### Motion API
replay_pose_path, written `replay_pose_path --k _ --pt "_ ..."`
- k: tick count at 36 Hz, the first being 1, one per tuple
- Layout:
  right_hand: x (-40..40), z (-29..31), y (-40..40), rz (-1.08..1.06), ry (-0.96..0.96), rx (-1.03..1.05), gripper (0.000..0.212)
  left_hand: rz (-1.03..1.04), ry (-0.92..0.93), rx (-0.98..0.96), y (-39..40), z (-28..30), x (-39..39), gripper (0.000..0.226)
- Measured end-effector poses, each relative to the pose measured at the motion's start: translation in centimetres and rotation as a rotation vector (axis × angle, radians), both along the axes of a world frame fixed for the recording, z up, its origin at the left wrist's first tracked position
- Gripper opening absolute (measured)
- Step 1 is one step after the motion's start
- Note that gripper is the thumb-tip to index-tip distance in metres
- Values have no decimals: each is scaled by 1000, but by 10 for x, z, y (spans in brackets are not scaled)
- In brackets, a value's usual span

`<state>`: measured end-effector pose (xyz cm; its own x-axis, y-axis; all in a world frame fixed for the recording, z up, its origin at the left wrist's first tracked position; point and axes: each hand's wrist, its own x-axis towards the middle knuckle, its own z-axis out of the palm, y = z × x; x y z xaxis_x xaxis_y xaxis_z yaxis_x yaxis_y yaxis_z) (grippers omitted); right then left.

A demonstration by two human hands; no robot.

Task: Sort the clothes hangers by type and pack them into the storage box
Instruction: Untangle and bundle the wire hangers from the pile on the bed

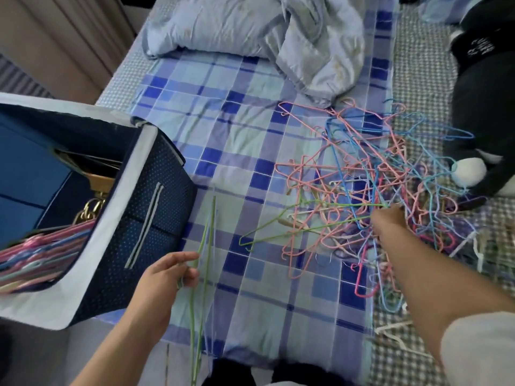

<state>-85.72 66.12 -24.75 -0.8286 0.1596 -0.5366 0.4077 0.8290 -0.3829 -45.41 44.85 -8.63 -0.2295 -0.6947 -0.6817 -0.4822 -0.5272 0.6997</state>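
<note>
Left grip (164,274) clamped on green hangers (204,246), right grip (387,218) unclear amid tangled hanger pile (370,185).

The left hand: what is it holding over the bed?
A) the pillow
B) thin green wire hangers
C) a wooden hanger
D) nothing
B: the left hand pinches a few green hangers, seen edge-on beside the storage box, while the right hand reaches into the pile at another green hanger.
</note>
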Motion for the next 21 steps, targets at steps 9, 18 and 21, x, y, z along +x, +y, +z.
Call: replay_pose_path --k 9,18,21 --pt "12 31 5 191 52 -66 31 -4 -5 -15 13 12 -12 30" --pt "68 90 44 176 229 -311 28 -19 66 -33 21 22 -35 28" --pt "89 111 49 195 276 -452 26 -40 78 -55 23 27 -42 28"
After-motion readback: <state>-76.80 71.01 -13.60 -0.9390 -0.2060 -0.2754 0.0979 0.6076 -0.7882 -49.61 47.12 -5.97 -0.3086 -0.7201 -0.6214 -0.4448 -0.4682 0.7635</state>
